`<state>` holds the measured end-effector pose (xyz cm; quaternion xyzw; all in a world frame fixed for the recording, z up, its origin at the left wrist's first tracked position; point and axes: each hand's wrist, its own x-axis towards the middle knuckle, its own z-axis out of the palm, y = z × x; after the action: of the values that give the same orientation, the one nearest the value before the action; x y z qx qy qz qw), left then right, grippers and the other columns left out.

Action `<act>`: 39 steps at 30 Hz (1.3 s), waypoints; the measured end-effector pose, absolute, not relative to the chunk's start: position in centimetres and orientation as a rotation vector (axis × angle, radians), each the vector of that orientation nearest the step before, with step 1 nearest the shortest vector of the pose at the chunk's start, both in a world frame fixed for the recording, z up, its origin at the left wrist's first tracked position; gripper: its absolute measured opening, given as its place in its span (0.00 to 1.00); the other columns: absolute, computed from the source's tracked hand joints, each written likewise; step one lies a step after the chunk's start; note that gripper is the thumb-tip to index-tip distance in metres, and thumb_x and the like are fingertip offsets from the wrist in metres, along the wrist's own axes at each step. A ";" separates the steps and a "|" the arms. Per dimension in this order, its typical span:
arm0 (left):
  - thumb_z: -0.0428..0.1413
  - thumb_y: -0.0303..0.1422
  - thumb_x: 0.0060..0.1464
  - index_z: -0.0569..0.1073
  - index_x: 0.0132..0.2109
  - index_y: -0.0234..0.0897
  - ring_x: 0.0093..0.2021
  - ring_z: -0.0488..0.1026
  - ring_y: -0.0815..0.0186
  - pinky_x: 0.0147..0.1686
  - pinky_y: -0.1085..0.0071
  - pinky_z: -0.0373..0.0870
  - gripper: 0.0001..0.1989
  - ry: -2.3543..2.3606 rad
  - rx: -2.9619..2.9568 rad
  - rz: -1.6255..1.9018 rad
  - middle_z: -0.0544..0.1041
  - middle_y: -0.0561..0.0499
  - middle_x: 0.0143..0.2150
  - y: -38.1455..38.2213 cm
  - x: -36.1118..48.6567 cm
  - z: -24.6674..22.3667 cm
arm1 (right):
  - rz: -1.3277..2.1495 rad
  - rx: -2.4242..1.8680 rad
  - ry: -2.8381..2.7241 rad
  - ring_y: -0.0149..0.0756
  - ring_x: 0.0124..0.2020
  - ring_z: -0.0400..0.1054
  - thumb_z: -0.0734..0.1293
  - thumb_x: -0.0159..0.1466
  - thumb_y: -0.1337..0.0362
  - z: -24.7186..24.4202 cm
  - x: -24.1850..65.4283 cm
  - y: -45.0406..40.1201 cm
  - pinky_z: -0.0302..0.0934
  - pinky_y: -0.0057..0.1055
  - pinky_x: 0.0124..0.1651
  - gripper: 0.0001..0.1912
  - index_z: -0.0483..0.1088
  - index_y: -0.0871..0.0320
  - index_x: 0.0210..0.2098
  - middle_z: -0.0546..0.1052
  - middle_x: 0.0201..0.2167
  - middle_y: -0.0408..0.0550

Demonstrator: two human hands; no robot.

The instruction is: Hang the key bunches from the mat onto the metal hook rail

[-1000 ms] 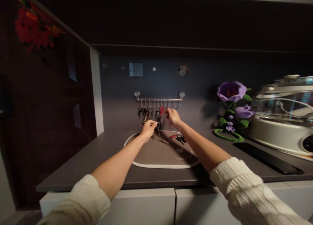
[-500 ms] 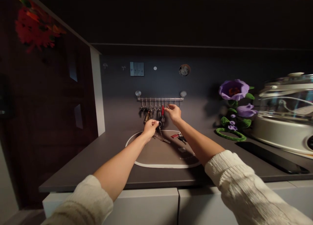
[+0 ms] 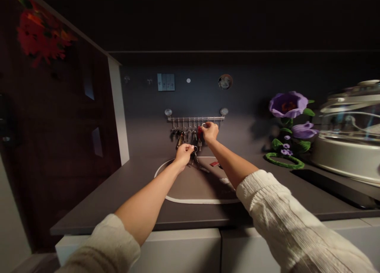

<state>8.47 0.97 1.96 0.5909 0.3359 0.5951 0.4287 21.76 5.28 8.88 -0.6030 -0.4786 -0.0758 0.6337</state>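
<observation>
My left hand [image 3: 183, 154] is closed in a pinch on a key ring [image 3: 195, 148], from which a few keys [image 3: 194, 159] dangle over the mat. Up at the hook rack [image 3: 196, 118], my right hand [image 3: 210, 131] is closed on another key ring [image 3: 204, 125] just under the hooks. A red tag [image 3: 200, 130] shows beside its fingertips, with a key [image 3: 200, 145] below; whether these belong to that ring I cannot tell. Several bunches of keys [image 3: 181, 135] hang from the hooks to the left.
An oval mat [image 3: 196, 190] lies on the dark counter [image 3: 103, 201]; on it is a red tag [image 3: 214, 163], partly covered by my right arm. To the right are a purple craft flower [image 3: 287, 105], a black flat object [image 3: 329, 186] and a white appliance with a clear top [image 3: 344, 154].
My right hand's fingertips now meet a key ring under the hooks, partly covering the hanging red tag. My left hand stays low with its keys. The view has shifted slightly.
</observation>
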 end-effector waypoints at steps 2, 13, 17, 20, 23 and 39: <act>0.54 0.28 0.46 0.69 0.27 0.32 0.28 0.66 0.71 0.35 0.73 0.63 0.03 0.837 1.479 1.484 0.71 0.51 0.25 1.0 8.5 1.9 | -0.181 -1.363 -1.102 0.35 0.37 0.65 0.66 0.50 0.65 8.8 21.8 5.4 0.57 0.32 0.46 0.15 0.71 0.62 0.38 0.70 0.36 0.53; 0.56 0.29 0.44 0.69 0.27 0.32 0.29 0.67 0.70 0.36 0.72 0.63 0.04 0.835 1.436 1.490 0.71 0.51 0.25 1.0 8.4 2.1 | -0.151 -1.334 -1.126 0.36 0.38 0.64 0.65 0.51 0.66 8.1 21.8 5.5 0.56 0.34 0.47 0.13 0.70 0.61 0.37 0.67 0.38 0.53; 0.56 0.28 0.45 0.69 0.27 0.32 0.28 0.67 0.71 0.36 0.72 0.63 0.03 0.855 1.415 1.486 0.71 0.51 0.24 1.0 8.3 2.3 | -0.134 -1.368 -1.111 0.37 0.39 0.64 0.66 0.51 0.66 7.5 21.8 5.4 0.55 0.34 0.47 0.14 0.70 0.62 0.38 0.67 0.38 0.54; 0.56 0.28 0.45 0.69 0.27 0.32 0.28 0.67 0.71 0.34 0.73 0.63 0.03 0.877 1.403 1.484 0.72 0.51 0.25 0.9 8.2 2.3 | -0.127 -1.375 -1.119 0.37 0.40 0.64 0.66 0.50 0.65 7.0 21.9 5.5 0.55 0.33 0.47 0.16 0.69 0.63 0.39 0.68 0.39 0.55; 0.54 0.27 0.46 0.69 0.28 0.32 0.28 0.66 0.71 0.31 0.74 0.62 0.03 0.887 1.397 1.481 0.72 0.51 0.25 0.9 8.2 2.4 | -0.112 -1.356 -1.140 0.36 0.39 0.64 0.67 0.50 0.64 6.6 22.1 5.8 0.56 0.33 0.47 0.19 0.68 0.63 0.41 0.69 0.38 0.54; 0.58 0.34 0.42 0.70 0.27 0.33 0.29 0.67 0.69 0.30 0.73 0.61 0.08 0.855 1.400 1.478 0.72 0.51 0.26 1.0 8.2 2.4 | 0.011 -1.277 -1.252 0.35 0.41 0.65 0.70 0.44 0.65 4.1 23.7 4.1 0.58 0.34 0.47 0.27 0.64 0.60 0.44 0.71 0.41 0.51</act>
<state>8.16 1.04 2.36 0.5662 0.3459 0.5977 0.4500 23.71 4.06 4.10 -0.5568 -0.5457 0.0048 0.6262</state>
